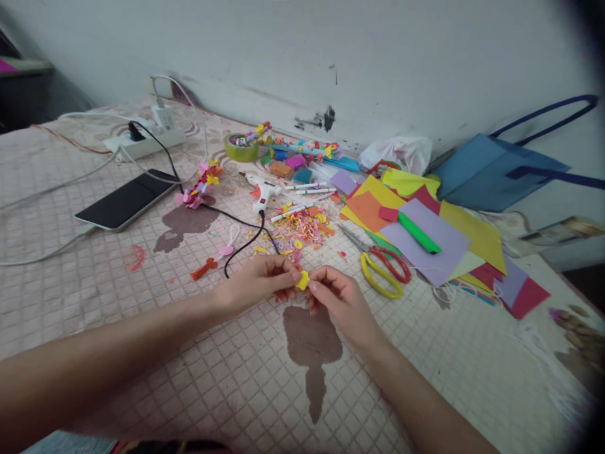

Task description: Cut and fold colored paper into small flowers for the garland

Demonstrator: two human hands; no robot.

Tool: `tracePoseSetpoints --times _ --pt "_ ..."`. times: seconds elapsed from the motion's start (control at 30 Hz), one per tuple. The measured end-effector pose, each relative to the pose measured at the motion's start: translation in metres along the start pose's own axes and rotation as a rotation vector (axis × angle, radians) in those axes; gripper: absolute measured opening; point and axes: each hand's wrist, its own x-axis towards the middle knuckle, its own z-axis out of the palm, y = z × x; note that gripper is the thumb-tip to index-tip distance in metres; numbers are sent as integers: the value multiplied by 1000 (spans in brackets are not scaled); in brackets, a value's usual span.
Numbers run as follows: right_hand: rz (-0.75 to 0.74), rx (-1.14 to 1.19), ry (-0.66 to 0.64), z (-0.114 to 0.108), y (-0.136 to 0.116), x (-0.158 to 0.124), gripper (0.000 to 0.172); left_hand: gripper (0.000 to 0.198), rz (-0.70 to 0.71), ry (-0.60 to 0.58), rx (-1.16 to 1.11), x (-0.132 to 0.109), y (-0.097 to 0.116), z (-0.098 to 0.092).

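Note:
A small yellow paper flower [302, 280] is held up between both hands, low in the centre of the view. My left hand [271, 277] pinches its left side between thumb and fingers. On the other side, my right hand [333, 293] has thumb and forefinger closed at the flower's right edge. Bits of orange show behind the fingers. Just beyond the hands lies a pile of paper scraps [307, 230]. A white glue gun [265, 192] rests behind it, its black cord curving toward my left hand. An orange paper piece [204, 269] lies to the left.
Scissors [385, 271] with red and yellow handles lie right of the hands, beside coloured sheets [425, 236]. A phone [127, 200] and a power strip [146, 144] with cables are at left. Tape [242, 148] and a blue bag [496, 170] stand near the wall.

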Motion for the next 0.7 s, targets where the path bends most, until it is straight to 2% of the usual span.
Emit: tracePoseSetpoints --times 0.1,0.23,0.43,0.57,0.7 --pt "26 81 5 0 1 1 19 23 8 6 3 0 -1 -1" --pt "58 74 -22 0 1 1 21 23 74 18 67 1 -3 -2" --pt "82 75 0 0 1 2 17 38 -19 3 -30 1 -1 0" --pt "82 66 -19 0 3 1 15 27 15 -33 46 -1 -1 0" --pt "89 117 -22 0 5 2 13 23 -63 -59 -86 -1 -2 0"
